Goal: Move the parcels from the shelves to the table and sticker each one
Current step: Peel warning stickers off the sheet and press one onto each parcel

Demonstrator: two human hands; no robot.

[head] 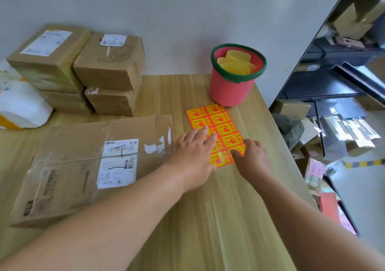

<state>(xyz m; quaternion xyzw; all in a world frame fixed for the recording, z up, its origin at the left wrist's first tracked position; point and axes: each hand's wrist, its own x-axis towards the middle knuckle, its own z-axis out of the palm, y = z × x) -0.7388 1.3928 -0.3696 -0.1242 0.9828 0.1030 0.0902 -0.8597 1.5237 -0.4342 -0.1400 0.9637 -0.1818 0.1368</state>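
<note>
On a pale wooden table (218, 218), the left hand (193, 156) is lying flat with its fingers straight, pressing on the left side of an orange and yellow sticker sheet (218, 122). The right hand (253, 158) is curling over the sheet's near right corner, a fingertip touching a sticker; whether it is pinching one cannot be told. Just left of the hands, a large flat cardboard parcel (83, 166) is lying label up on the table. Beyond the sheet a pink bucket (229, 89) with a green rim is holding yellow pieces (235, 62). Further left, brown boxes (108, 66) are sitting in two stacks by the wall, beside a white bag (23, 108). Dark shelves (325, 83) with more parcels are standing at the right.
</note>
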